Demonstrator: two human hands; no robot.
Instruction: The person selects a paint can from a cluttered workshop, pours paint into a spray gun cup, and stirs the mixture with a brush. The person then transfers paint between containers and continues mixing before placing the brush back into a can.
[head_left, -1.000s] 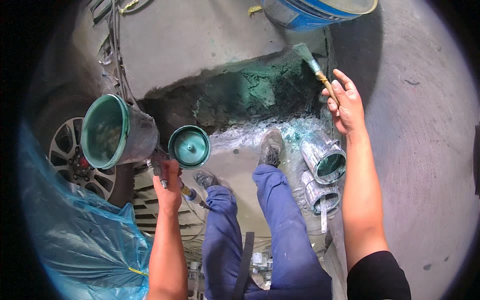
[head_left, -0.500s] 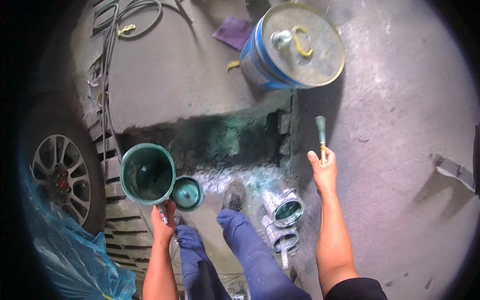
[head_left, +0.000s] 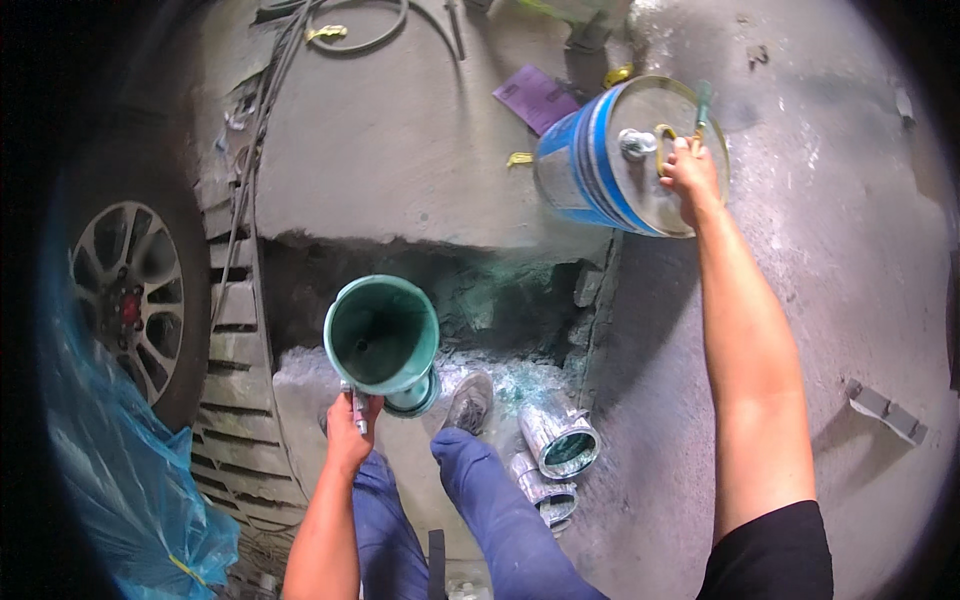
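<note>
1. The left hand [head_left: 347, 432] is closed round the handle of a green funnel cup [head_left: 382, 335], held up with its mouth facing the camera.
2. A smaller green pot [head_left: 415, 393] sits just under the cup, touching its lower rim and right beside that hand.
3. The right hand [head_left: 690, 175] is stretched far forward, fingers pinched round a brush [head_left: 701, 108]; its green handle points up past the knuckles.
4. That hand rests against the lid of a blue drum [head_left: 590, 165], by the yellow handle [head_left: 662, 150] and a metal cap [head_left: 634, 143].
5. Below the left hand stand blue trouser legs [head_left: 470, 510] and a grey shoe [head_left: 468, 402].
6. Right of the shoe, two open tins [head_left: 558, 442] lie on the paint-stained floor [head_left: 400, 180].
7. Well left of the left hand are a car wheel [head_left: 120, 305] and blue plastic sheet [head_left: 120, 480].
8. A purple rag [head_left: 535, 97] lies just left of the drum.
</note>
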